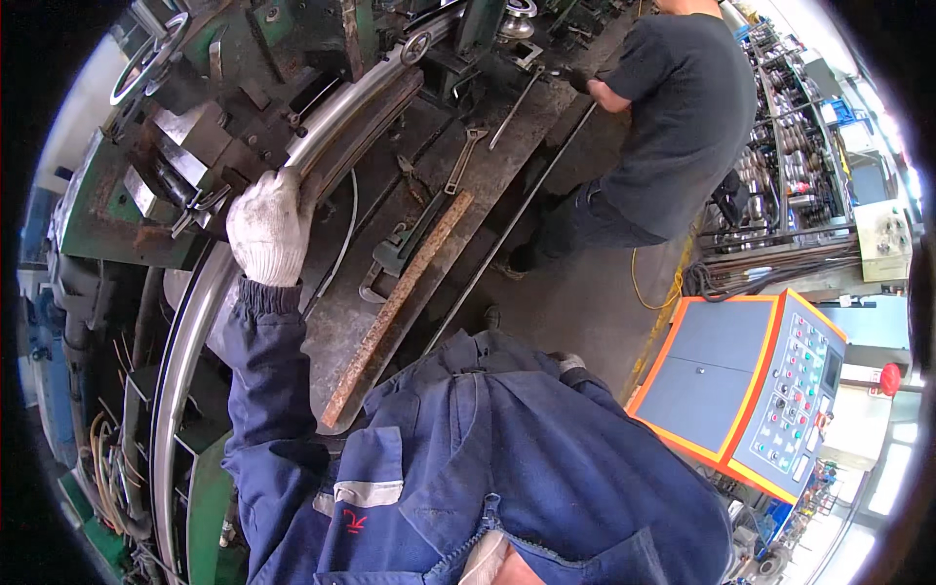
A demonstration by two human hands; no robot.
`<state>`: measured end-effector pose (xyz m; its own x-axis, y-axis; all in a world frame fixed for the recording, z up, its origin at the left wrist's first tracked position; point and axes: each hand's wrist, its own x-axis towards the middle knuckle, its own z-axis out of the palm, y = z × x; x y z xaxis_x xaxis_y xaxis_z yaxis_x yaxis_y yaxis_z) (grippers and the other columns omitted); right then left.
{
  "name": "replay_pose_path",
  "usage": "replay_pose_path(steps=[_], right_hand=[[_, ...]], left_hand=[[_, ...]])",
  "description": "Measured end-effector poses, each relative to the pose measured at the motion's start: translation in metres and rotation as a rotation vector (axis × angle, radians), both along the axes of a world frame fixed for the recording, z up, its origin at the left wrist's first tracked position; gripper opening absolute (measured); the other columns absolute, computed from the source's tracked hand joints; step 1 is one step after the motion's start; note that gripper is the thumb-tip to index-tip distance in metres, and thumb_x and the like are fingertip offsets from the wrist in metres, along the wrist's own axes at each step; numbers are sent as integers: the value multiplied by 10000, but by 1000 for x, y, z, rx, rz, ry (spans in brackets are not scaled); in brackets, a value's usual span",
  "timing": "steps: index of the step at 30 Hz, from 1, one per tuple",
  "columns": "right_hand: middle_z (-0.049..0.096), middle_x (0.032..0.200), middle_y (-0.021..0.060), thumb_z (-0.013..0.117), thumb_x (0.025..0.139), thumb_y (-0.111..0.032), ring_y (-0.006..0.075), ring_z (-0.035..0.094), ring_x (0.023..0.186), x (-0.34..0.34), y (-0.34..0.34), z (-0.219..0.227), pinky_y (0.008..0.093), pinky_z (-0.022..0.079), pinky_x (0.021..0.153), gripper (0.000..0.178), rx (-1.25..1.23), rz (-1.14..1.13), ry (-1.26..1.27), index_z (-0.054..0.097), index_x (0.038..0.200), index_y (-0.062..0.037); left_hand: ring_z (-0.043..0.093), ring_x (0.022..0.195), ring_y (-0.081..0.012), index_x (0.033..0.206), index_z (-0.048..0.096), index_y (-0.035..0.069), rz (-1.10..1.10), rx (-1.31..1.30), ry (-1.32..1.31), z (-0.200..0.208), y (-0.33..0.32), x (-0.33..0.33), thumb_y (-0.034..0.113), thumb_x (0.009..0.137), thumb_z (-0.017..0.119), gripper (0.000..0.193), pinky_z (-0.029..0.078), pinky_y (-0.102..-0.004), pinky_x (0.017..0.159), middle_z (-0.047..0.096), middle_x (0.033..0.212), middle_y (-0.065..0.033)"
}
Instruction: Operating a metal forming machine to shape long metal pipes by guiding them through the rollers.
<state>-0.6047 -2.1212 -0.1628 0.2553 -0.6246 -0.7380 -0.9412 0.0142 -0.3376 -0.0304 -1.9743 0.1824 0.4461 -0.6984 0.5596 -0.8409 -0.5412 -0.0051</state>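
Note:
My left hand, in a white knit glove, lies over a long, curved, shiny metal tube. Its fingers curl round the tube beside the green machine, and the glove covers that stretch. Of my right hand, only a bit of pale glove shows past the jacket; its fingers are hidden. Right of my left forearm, a rusty flat bar lies slanted on the metal bench. Beyond it are a green pipe wrench, pliers and an adjustable wrench.
A co-worker in dark clothes bends at the far right of the bench, an arm reaching toward it. An orange-edged control cabinet with buttons stands at right. Racks of metal rollers line the right side. A handwheel juts out top left.

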Motion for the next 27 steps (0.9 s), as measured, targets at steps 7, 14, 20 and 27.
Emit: replay_pose_path(steps=[7, 14, 20, 27], right_hand=[[736, 1148, 128, 680, 881, -355, 288, 698, 1095, 10, -17, -17, 388, 539, 945, 345, -29, 15, 19, 758, 1164, -174], [731, 1189, 134, 688, 873, -413, 264, 681, 1139, 8, -40, -25, 357, 509, 989, 455, 25, 4, -52, 734, 1215, -116], [743, 1156, 116, 690, 886, -345, 293, 689, 1111, -1, -58, -33, 367, 521, 954, 369, 3, 28, -113, 746, 1189, -142], [737, 1151, 143, 710, 867, -318, 303, 677, 1146, -17, -74, -79, 390, 523, 958, 346, 68, -72, -46, 755, 1157, -135]], left_hand=[[678, 746, -316, 833, 669, 95, 6, -19, 15, -1, -4, -2, 339, 928, 679, 263, 521, -429, 674, 664, 776, -116], [679, 771, -326, 884, 686, 95, 62, 31, 17, 1, -7, -7, 345, 926, 679, 253, 527, -430, 698, 684, 818, -113], [684, 812, -329, 940, 695, 96, 90, 29, 12, -3, -8, -7, 331, 920, 684, 236, 529, -427, 721, 699, 866, -119], [687, 771, -337, 946, 708, 86, 104, 57, -54, 0, -15, -11, 351, 926, 693, 266, 538, -419, 690, 698, 835, -130]])
